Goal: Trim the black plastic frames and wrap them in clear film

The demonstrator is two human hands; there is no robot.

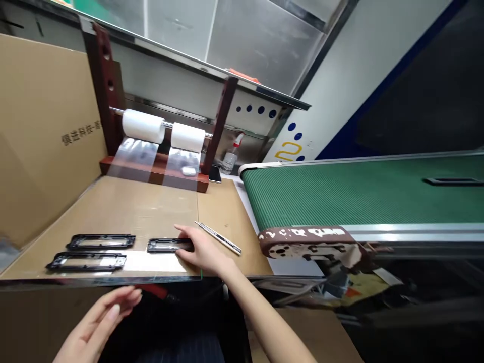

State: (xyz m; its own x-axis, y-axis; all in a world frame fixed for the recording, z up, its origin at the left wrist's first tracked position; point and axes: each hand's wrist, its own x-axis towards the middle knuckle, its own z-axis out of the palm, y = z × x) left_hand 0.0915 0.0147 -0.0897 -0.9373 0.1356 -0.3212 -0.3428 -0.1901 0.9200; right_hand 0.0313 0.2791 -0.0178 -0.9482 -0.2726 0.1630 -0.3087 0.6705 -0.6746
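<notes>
My right hand (200,249) has thumb and fingers closed around the right end of a narrow black plastic frame (162,245), which lies at the front of the cardboard-covered table. To its left, two similar black frames, an upper one (100,242) and a lower one (86,262), lie side by side. Below the table's front edge, my left hand (108,320) hangs with fingers loosely curved and nothing in it. A silver utility knife (219,238) rests just right of my right hand. Beneath the held frame is a bright white patch (155,262).
Two rolls of clear film (143,126) hang on a dark red stand (155,171), their film drawn onto the table. A spray bottle (230,155) and a phone (215,174) stand behind. At right runs a green conveyor belt (340,196) carrying a black part (454,181). Cardboard (41,121) walls the left.
</notes>
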